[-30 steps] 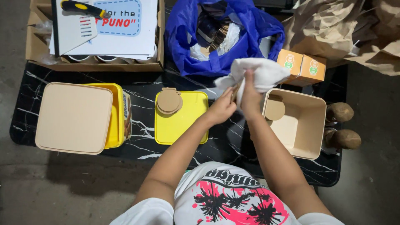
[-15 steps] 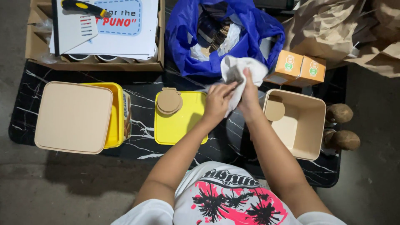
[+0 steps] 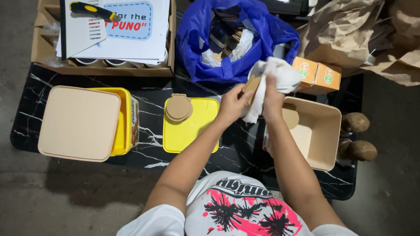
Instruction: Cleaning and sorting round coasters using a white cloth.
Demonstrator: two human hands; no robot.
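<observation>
Above the black marbled table (image 3: 144,135), toward one o'clock, the left hand (image 3: 232,105) is pinching a small tan lid (image 3: 251,84) while the right hand (image 3: 272,101) is gripping a white cloth (image 3: 275,76) against it. Wiping looks underway; the next move calls for turning the lid. An open tan container (image 3: 326,133) is sitting at three o'clock.

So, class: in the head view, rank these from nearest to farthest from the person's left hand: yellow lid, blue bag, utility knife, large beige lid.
From the left hand:
1. Yellow lid, just to its left.
2. Blue bag, above it, behind.
3. Large beige lid, far left.
4. Utility knife, top left, on the papers.
</observation>
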